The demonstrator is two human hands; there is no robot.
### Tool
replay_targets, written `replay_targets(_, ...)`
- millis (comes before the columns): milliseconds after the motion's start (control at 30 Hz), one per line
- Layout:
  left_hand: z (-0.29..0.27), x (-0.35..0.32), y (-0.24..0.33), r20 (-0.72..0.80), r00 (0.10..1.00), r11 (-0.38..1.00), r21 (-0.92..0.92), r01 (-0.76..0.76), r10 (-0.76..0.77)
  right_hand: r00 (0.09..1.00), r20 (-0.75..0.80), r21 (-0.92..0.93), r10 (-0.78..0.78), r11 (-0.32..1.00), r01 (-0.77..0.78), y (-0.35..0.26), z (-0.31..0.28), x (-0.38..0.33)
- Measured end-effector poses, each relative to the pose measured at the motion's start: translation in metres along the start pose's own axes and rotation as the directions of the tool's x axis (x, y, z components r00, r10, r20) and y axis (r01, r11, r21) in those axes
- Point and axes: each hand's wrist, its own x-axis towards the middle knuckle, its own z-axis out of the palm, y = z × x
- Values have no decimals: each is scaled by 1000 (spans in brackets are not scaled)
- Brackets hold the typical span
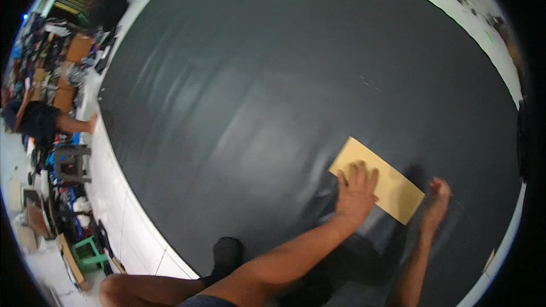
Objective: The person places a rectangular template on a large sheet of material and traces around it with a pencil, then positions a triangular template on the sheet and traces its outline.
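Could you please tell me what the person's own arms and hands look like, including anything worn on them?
The left hand and right hand are ungloved, and no watch or bracelet shows at either wrist. Both forearms are without sleeves where visible. The right fingers are too blurred to rule out a ring.

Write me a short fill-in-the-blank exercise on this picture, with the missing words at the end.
1. The flat hand on the yellow piece is the person's ____ hand.
2. In the picture, the other hand shows to the ____ of that piece.
3. The yellow piece shows ____ corners.
4. Of the two stools at the left, the lower stool is coloured ____.

Missing words: left; right; four; green.
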Motion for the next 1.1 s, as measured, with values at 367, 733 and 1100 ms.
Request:
replay_targets(367,2,-7,-10,-17,999,998,39,-50,51,580,790,198,-199,978,66,-139,145,-3)
replay_targets(733,7,-6,-13,46,995,986,137,-90,85,524,785,203,-330,937,285,-137,166,-3)
replay_targets(1100,9,-7,-14,-71,992,993,53,-104,108,503,753,111,-425,835,539,-137,172,-2)
